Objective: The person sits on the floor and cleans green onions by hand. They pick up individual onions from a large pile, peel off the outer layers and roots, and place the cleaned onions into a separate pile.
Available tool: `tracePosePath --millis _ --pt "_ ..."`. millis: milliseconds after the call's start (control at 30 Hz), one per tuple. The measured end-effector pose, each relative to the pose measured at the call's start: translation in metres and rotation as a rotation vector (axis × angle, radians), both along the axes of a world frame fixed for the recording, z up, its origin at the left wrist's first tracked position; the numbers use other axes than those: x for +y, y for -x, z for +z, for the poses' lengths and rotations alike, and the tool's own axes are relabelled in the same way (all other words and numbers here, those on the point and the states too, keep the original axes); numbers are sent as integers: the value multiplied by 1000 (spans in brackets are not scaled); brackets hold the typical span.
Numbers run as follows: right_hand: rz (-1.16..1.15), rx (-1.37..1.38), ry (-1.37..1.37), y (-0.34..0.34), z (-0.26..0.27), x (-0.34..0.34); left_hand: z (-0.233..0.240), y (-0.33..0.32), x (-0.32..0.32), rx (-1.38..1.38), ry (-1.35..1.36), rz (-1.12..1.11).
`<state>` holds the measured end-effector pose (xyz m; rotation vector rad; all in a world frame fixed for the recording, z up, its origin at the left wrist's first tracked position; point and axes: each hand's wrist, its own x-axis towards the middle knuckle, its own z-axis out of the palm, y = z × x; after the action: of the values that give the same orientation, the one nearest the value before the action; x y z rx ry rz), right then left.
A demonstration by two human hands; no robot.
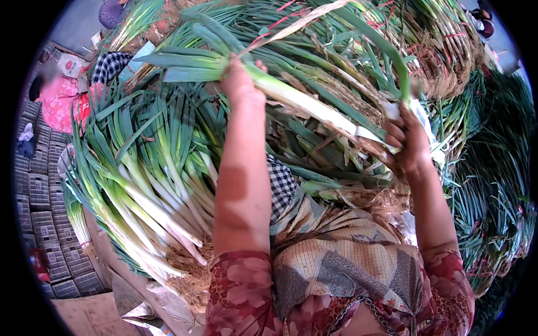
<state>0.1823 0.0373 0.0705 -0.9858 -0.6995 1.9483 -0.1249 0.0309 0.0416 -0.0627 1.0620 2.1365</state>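
Observation:
A long leek [302, 101] lies across both my hands, its green leaves to the left and its white shaft slanting down to the right. My left hand [241, 80] is closed round it where the leaves begin. My right hand [405, 138] grips a peeled-back leaf layer near the shaft's lower end; a green leaf bends up and over from those fingers. The root end is mostly hidden by this hand. Below and left of my left hand, a heap of cleaned leeks [159, 201] shows white shafts and brown roots. Stripped leaves [319, 143] lie beneath the held leek.
Tied bundles of leeks [445, 46] are piled at the top right, with more dark green bundles [496, 168] along the right. A person in a pink patterned top [61, 105] sits at the left. Stacked packs [46, 227] stand beyond the heap at the left edge.

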Motion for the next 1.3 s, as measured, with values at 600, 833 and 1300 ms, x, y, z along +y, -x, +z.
tracePosePath --millis 600,833,1300 --pt "215 -1223 -1013 -69 -5 -10 11 -30 -22 121 -365 -432" --pt "357 -778 -1149 81 13 8 20 -64 -14 264 -477 -649" --pt "63 -211 -147 66 -10 57 21 -34 -10 -80 -408 -216"
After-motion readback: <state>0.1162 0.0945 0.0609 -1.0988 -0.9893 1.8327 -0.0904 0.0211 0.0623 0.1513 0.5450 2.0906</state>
